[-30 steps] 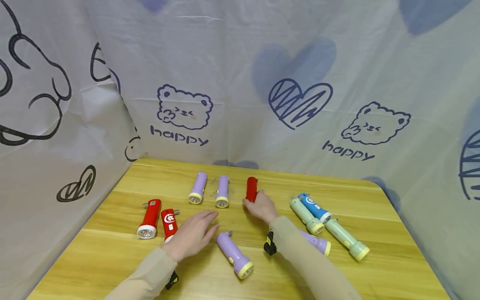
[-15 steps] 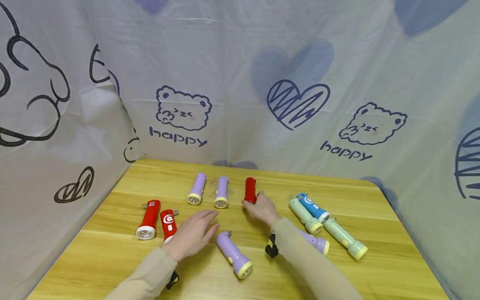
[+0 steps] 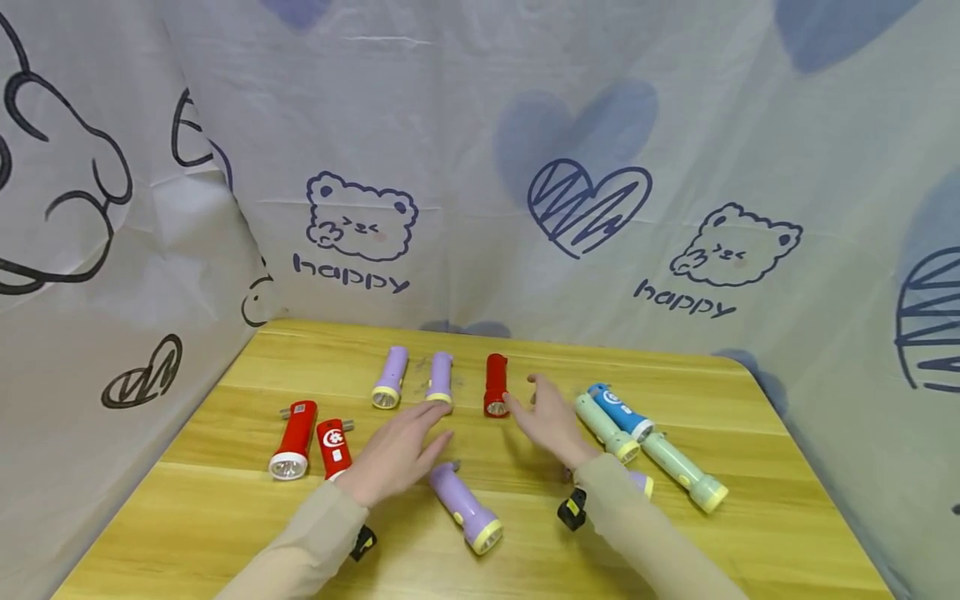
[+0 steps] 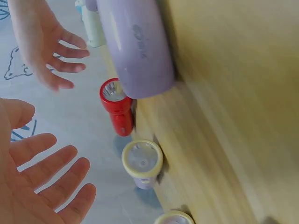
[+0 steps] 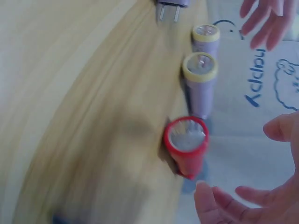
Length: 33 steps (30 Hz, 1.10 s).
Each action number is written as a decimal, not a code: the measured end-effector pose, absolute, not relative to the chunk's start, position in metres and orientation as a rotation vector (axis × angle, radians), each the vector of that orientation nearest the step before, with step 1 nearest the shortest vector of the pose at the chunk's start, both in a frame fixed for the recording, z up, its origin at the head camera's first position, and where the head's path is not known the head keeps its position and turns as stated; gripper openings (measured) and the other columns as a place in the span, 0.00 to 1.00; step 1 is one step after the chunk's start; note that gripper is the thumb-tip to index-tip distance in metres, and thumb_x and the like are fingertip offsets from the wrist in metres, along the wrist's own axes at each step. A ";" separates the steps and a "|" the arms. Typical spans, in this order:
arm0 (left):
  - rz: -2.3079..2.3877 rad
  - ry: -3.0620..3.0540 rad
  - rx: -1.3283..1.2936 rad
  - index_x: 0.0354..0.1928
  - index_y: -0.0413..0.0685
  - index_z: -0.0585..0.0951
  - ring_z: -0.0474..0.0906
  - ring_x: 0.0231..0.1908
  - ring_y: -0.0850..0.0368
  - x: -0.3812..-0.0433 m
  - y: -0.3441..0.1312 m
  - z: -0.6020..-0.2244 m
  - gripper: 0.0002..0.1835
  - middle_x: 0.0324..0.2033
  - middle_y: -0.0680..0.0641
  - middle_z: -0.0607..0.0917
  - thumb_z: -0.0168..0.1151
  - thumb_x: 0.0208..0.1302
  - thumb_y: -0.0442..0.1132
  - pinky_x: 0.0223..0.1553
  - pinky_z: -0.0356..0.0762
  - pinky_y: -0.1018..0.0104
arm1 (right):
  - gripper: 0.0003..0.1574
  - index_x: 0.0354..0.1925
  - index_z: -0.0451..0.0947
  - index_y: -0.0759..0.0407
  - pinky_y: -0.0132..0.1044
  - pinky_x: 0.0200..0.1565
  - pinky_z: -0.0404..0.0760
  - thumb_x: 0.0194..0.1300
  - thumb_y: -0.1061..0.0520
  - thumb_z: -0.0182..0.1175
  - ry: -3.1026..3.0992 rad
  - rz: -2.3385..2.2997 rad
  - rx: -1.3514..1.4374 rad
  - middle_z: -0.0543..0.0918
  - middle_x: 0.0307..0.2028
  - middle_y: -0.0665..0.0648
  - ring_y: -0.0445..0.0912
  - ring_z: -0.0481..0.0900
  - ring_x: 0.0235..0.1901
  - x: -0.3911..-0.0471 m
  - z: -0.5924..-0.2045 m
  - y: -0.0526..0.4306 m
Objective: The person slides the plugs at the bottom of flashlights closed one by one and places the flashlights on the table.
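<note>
we locate the red flashlight (image 3: pixel 496 387) near the middle of the surface's back edge, lying with its lens toward the front edge. the right hand (image 3: pixel 551 419) is just beside it, fingers spread and relaxed, gripping nothing. the left hand (image 3: pixel 401 450) is likewise loose and unloaded, held above the surface left of centre. the surface (image 3: pixel 405 554) is a wood-grain table with rounded back right corner. behind its back edge and along its left edge we see a pale cloth (image 3: pixel 465 125) printed with hearts, bears and "happy".

toward the back left corner lie two purple flashlights (image 3: pixel 391 377); by the left edge, two red-and-white flashlights (image 3: pixel 296 437), one partly covered by the left hand. a single purple flashlight (image 3: pixel 466 507) lies nearer the front edge. toward the right edge we find a blue flashlight (image 3: pixel 620 410) between two green flashlights (image 3: pixel 682 471). the right sleeve (image 3: pixel 645 525) obstructs our view of another purple flashlight (image 3: pixel 642 482).
</note>
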<state>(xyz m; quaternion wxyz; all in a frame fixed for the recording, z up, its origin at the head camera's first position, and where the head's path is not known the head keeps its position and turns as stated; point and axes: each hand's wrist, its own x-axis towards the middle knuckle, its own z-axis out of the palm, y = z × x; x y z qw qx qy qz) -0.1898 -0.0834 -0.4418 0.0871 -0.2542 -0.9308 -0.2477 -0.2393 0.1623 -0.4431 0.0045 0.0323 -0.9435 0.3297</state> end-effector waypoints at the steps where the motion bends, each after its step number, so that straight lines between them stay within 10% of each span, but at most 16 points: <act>1: -0.740 -2.778 -0.758 0.68 0.44 0.74 0.75 0.66 0.44 -0.190 -0.082 -0.441 0.25 0.65 0.41 0.79 0.58 0.74 0.46 0.69 0.73 0.47 | 0.40 0.70 0.65 0.62 0.49 0.48 0.82 0.72 0.38 0.55 -2.942 1.033 0.114 0.81 0.53 0.66 0.55 0.80 0.48 -0.236 -0.441 0.167; 33: -0.641 -2.844 -1.041 0.72 0.51 0.70 0.72 0.69 0.45 -0.199 -0.016 -0.423 0.28 0.70 0.45 0.73 0.54 0.76 0.53 0.72 0.70 0.50 | 0.37 0.63 0.71 0.74 0.59 0.50 0.84 0.62 0.56 0.67 -2.905 0.515 0.442 0.82 0.52 0.74 0.62 0.82 0.49 -0.211 -0.456 0.302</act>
